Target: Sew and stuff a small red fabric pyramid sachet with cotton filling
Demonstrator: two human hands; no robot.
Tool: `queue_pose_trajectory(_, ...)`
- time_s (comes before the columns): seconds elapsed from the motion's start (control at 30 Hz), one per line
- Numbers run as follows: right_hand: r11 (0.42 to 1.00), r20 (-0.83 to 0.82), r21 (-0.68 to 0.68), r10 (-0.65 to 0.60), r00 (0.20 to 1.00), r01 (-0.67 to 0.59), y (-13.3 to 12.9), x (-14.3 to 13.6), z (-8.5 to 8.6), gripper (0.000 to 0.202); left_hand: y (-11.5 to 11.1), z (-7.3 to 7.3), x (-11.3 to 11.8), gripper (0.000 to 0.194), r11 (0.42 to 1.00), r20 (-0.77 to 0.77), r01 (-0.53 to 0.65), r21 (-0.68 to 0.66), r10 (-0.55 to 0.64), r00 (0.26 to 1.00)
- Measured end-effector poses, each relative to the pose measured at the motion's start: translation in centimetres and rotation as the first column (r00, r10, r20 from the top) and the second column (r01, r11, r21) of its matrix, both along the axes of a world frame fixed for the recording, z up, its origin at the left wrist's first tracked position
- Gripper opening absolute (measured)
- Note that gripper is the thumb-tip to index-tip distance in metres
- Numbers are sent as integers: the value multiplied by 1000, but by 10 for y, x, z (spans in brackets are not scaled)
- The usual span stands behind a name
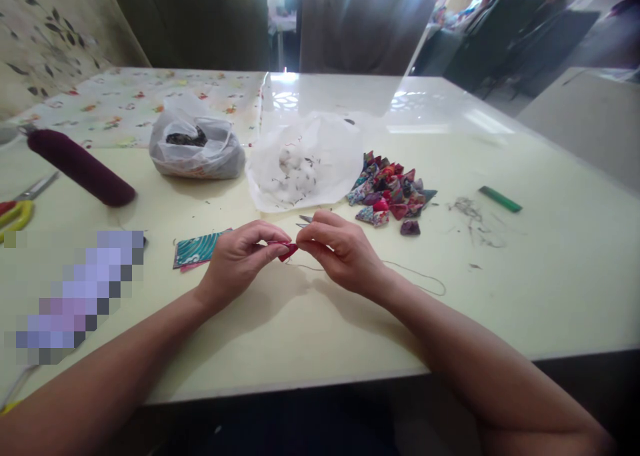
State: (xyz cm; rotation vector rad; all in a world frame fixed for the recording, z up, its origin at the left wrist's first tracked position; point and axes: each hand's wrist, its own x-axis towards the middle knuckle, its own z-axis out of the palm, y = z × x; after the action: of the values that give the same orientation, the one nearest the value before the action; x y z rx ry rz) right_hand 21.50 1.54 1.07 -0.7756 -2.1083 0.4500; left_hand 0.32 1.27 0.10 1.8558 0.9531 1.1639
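A small red fabric piece (287, 252) is pinched between the thumb and fingers of my left hand (240, 253). My right hand (345, 246) is closed in a pinch at the fabric's right edge; whatever is between its fingertips is too small to make out. A thin dark thread (420, 274) runs from below the fabric, passes behind my right hand and loops on the table. Two pointed metal blades (304, 222) show just behind my right fingers, and I cannot tell whether they are held or lying there. Teal wave-patterned fabric (197, 248) lies partly behind my left hand, over something pink.
Behind my hands, a white plastic bag (335, 163) holds white stuffing, beside a tied bag (197, 149). Several small stuffed fabric pieces (390, 189) are heaped rightward, near thread scraps (473, 216) and a green object (500, 199). Leftward are a maroon cylinder (83, 168), yellow-handled scissors (20, 216) and a blurred-out object (83, 293).
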Motion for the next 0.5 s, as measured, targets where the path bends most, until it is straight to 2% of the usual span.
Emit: queue_pose_trajectory(0.5, 1000, 19, 19, 10, 1000, -11, 0, 0, 2, 18, -2, 1, 1, 7, 1000, 24, -5, -28, 5, 1000)
